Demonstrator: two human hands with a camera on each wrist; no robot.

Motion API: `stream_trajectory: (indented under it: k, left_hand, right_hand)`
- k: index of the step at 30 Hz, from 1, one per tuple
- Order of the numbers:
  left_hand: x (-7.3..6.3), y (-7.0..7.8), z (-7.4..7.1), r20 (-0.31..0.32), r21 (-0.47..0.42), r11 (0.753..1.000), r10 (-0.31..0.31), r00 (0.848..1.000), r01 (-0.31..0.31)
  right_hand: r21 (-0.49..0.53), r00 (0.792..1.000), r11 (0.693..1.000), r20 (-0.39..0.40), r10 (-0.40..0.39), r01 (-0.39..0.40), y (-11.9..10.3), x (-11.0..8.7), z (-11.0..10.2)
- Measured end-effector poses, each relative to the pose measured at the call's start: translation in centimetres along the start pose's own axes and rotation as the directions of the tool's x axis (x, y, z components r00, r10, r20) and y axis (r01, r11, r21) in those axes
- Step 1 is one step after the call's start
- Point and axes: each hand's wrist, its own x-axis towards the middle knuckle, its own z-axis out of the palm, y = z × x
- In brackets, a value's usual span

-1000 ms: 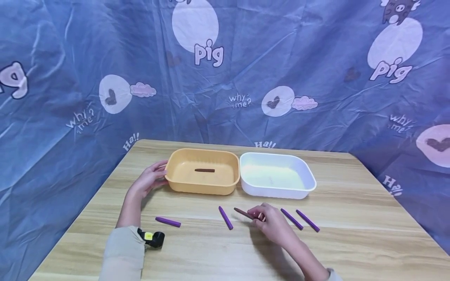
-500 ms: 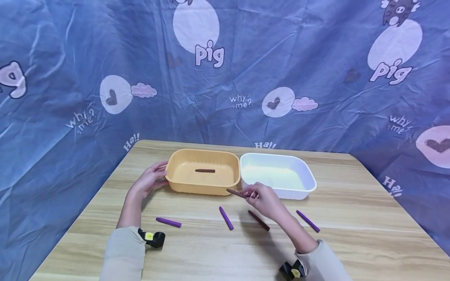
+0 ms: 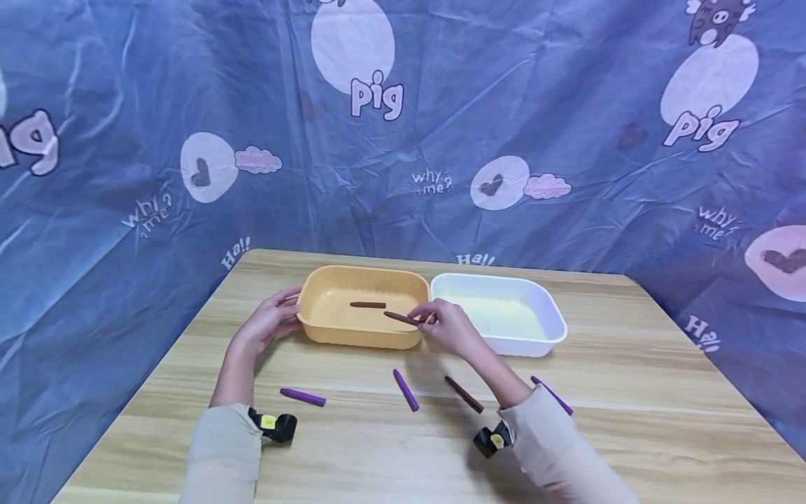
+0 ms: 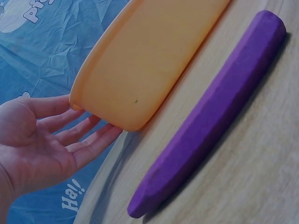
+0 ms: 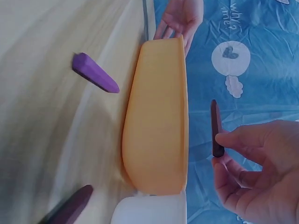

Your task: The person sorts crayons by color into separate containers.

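My right hand point(image 3: 448, 326) pinches a brown crayon point(image 3: 399, 318) between thumb and fingers, above the right part of the orange bin point(image 3: 359, 337). In the right wrist view the pinched crayon point(image 5: 216, 128) points away from the fingertips, beyond the bin's rim. A second brown crayon point(image 3: 368, 305) lies on the bin's floor. At the bin's left end, my left hand point(image 3: 269, 322) rests with extended fingertips against the outer wall, also plain in the left wrist view, where the palm point(image 4: 42, 154) faces the camera.
A white bin point(image 3: 516, 346) adjoins the orange one on the right. On the wooden table lie purple crayons at left point(image 3: 303, 397), centre point(image 3: 406, 390) and right point(image 3: 554, 396), the last partly behind my right sleeve. Another brown crayon point(image 3: 464, 394) lies near the centre.
My right hand has lifted the brown crayon off the table area and carried it forward and left, over the orange bin. The left hand stays at the bin's left end.
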Motion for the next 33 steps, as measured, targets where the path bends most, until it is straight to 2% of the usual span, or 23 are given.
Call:
stream_trajectory:
  k: [5,10,17,27,30,33]
  left_hand:
    - [-0.1,0.0,0.1,-0.002,-0.004,1.000,0.006,1.000,-0.006]
    - [-0.3,0.0,0.2,-0.009,-0.005,1.000,0.006,1.000,-0.006]
    - [-0.6,0.0,0.4,-0.019,-0.011,1.000,0.005,1.000,-0.005]
    - [-0.6,-0.1,0.7,-0.015,-0.019,1.000,0.009,1.000,-0.009]
    - [-0.7,-0.1,0.7,-0.013,-0.006,1.000,0.016,1.000,-0.017]
    - [-0.8,-0.1,0.7,-0.020,-0.011,1.000,0.015,1.000,-0.015]
  right_hand:
    - [0.016,1.000,1.000,0.015,0.009,-0.009,-0.5,1.7,0.1]
    - [0.013,1.000,1.000,0.019,-0.018,0.018,-0.8,3.4,0.6]
    - [0.060,0.997,0.997,0.064,-0.050,0.047,-0.9,5.5,1.8]
    - [-0.012,0.992,1.000,0.121,-0.021,0.023,-1.0,7.3,3.1]
    - [0.018,0.989,1.000,0.148,-0.007,0.004,-0.7,7.8,3.7]
    - [0.045,0.988,0.999,0.154,-0.033,0.026,-0.1,8.1,4.3]
